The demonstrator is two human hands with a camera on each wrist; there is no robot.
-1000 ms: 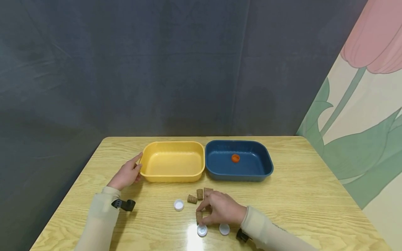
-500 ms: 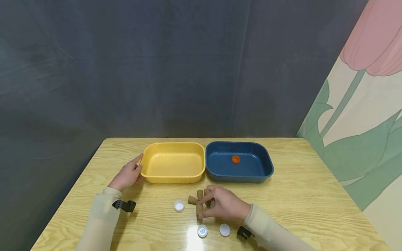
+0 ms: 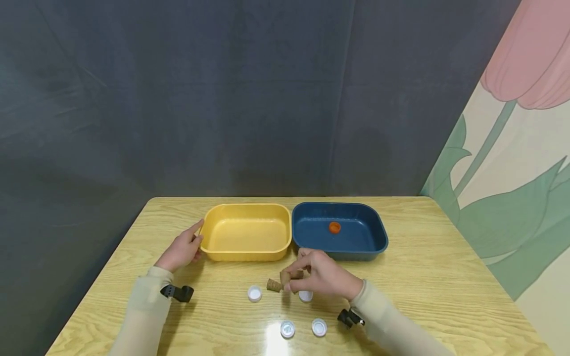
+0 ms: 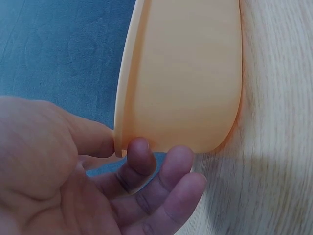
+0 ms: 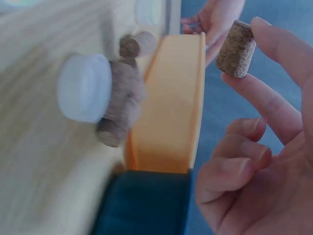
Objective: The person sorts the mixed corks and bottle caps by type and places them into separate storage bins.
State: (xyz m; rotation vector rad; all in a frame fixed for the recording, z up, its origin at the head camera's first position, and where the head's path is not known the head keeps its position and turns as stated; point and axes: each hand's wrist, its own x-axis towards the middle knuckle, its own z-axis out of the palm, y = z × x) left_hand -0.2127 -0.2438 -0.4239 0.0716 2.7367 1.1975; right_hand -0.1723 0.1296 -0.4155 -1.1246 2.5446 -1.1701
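Note:
My right hand (image 3: 290, 280) pinches a brown cork (image 3: 285, 277) between thumb and fingertips, lifted just above the table in front of the trays; the right wrist view shows the same cork (image 5: 236, 49) clear of the wood. Two more corks (image 3: 273, 285) (image 3: 298, 273) lie beside it, with a white cap (image 3: 305, 295) under the hand. My left hand (image 3: 196, 235) holds the left corner of the empty yellow tray (image 3: 245, 254), its rim (image 4: 128, 98) between thumb and fingers (image 4: 142, 152). The blue tray (image 3: 356, 249) holds one orange cap (image 3: 334, 227).
Three other white caps (image 3: 255, 293) (image 3: 287, 329) (image 3: 318, 327) lie on the wooden table (image 3: 445, 277) nearer to me. The two trays stand side by side, touching, at mid-table. A dark curtain hangs behind the table's far edge.
My right hand has lifted the cork from beside the front caps and carried it away from me toward the trays, uncovering a white cap. The left hand has stayed on the yellow tray.

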